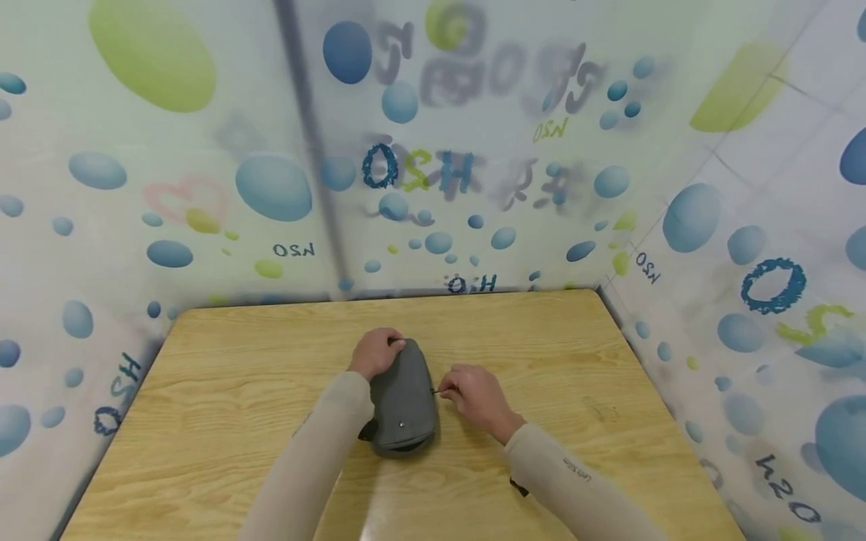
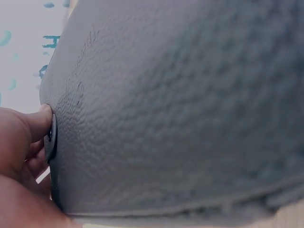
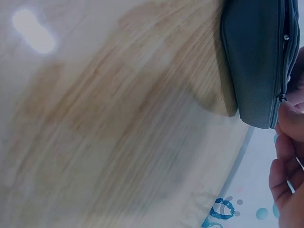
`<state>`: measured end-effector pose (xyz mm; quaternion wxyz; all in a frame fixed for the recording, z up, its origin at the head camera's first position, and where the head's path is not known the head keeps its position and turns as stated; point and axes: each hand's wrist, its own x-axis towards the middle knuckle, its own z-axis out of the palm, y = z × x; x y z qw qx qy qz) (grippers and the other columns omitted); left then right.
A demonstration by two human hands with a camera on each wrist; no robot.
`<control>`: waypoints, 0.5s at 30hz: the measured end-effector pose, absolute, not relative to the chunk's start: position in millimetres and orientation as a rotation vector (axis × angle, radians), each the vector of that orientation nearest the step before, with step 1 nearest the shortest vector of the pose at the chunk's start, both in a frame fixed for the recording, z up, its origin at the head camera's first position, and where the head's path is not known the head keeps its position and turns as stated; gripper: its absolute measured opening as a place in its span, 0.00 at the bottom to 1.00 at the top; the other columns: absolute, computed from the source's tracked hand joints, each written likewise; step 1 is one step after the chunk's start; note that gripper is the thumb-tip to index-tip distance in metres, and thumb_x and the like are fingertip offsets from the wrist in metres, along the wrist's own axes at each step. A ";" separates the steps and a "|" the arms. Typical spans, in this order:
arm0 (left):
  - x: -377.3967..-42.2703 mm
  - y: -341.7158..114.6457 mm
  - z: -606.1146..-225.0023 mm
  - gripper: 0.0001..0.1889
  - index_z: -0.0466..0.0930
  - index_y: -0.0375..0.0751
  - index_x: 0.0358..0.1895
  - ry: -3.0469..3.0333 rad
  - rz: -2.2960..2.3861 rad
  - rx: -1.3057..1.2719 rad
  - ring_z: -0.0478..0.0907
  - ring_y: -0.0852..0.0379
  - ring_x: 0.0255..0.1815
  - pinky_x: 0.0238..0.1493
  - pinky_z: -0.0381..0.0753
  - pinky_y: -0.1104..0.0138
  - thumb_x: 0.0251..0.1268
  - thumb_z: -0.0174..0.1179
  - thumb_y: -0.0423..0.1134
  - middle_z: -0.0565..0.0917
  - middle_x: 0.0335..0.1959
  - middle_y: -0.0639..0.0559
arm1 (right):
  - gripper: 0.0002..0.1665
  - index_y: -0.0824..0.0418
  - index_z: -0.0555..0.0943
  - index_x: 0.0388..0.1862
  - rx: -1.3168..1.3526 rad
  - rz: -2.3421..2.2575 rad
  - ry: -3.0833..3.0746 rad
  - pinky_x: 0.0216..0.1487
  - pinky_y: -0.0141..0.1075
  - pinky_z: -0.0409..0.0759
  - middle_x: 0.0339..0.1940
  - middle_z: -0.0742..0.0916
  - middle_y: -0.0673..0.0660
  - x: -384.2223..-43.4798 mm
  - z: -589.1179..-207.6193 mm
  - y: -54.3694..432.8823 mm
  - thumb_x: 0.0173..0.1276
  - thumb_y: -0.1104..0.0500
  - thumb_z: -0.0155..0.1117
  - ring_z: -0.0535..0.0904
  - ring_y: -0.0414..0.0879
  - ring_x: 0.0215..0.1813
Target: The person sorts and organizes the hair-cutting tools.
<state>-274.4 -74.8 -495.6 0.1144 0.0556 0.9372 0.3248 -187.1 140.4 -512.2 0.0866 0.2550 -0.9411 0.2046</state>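
A grey textured leather-like pouch (image 1: 406, 387) lies on the wooden table with a rounded end pointing away from me. My left hand (image 1: 376, 353) grips its far left corner. The left wrist view shows that thumb pressed beside a small tab (image 2: 52, 137) on the pouch's edge, the other fingers partly hidden behind. At the right side my right hand (image 1: 476, 397) pinches a zipper pull (image 3: 282, 98) between thumb and finger. Along that side, the zipper (image 3: 287, 59) shows a narrow gap above the slider. A small metal stud (image 1: 402, 424) sits near the pouch's near end.
The light wooden table (image 1: 257, 376) extends to both sides of the pouch. Walls printed with blue and green spots (image 1: 274, 188) stand behind the table and to its sides. A dark strap (image 1: 519, 487) shows at my right sleeve.
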 end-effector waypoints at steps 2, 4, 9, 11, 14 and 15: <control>-274.8 -74.6 -496.0 0.14 0.82 0.41 0.53 2.747 0.951 0.153 0.80 0.45 0.52 0.53 0.78 0.52 0.73 0.55 0.43 0.83 0.53 0.43 | 0.02 0.51 0.88 0.31 0.757 0.609 -2.804 0.35 0.29 0.79 0.29 0.84 0.43 -184.1 -512.1 140.9 0.60 0.55 0.72 0.81 0.36 0.32; -275.2 -74.4 -496.7 0.14 0.82 0.42 0.53 2.747 0.948 0.141 0.80 0.46 0.51 0.52 0.78 0.52 0.73 0.55 0.43 0.83 0.53 0.44 | 0.02 0.50 0.87 0.30 0.762 0.618 -2.801 0.33 0.28 0.78 0.28 0.84 0.43 -180.1 -512.2 141.9 0.59 0.56 0.73 0.80 0.35 0.31; -276.3 -75.2 -499.5 0.14 0.82 0.42 0.53 2.753 0.950 0.116 0.80 0.45 0.50 0.51 0.78 0.52 0.73 0.54 0.43 0.83 0.53 0.43 | 0.02 0.51 0.87 0.29 0.780 0.641 -2.799 0.32 0.26 0.77 0.27 0.84 0.43 -170.1 -512.5 145.6 0.59 0.56 0.73 0.80 0.34 0.30; -276.8 -75.8 -500.9 0.14 0.82 0.42 0.54 2.760 0.955 0.075 0.80 0.45 0.51 0.52 0.78 0.52 0.74 0.53 0.43 0.83 0.54 0.43 | 0.03 0.51 0.87 0.29 0.778 0.640 -2.808 0.33 0.26 0.78 0.27 0.84 0.43 -166.5 -512.9 148.0 0.60 0.55 0.72 0.80 0.33 0.31; -277.5 -76.4 -502.2 0.15 0.81 0.43 0.55 2.772 0.961 0.014 0.80 0.45 0.53 0.52 0.78 0.52 0.74 0.52 0.44 0.82 0.55 0.43 | 0.03 0.51 0.86 0.29 0.757 0.663 -2.837 0.34 0.27 0.78 0.27 0.85 0.43 -160.4 -512.8 152.1 0.61 0.55 0.71 0.79 0.33 0.31; -277.8 -76.3 -502.3 0.16 0.81 0.42 0.56 2.775 0.962 0.006 0.80 0.44 0.53 0.52 0.78 0.51 0.75 0.52 0.44 0.82 0.55 0.43 | 0.03 0.51 0.86 0.29 0.742 0.668 -2.852 0.34 0.27 0.77 0.28 0.84 0.43 -158.2 -512.7 153.4 0.61 0.55 0.71 0.79 0.33 0.31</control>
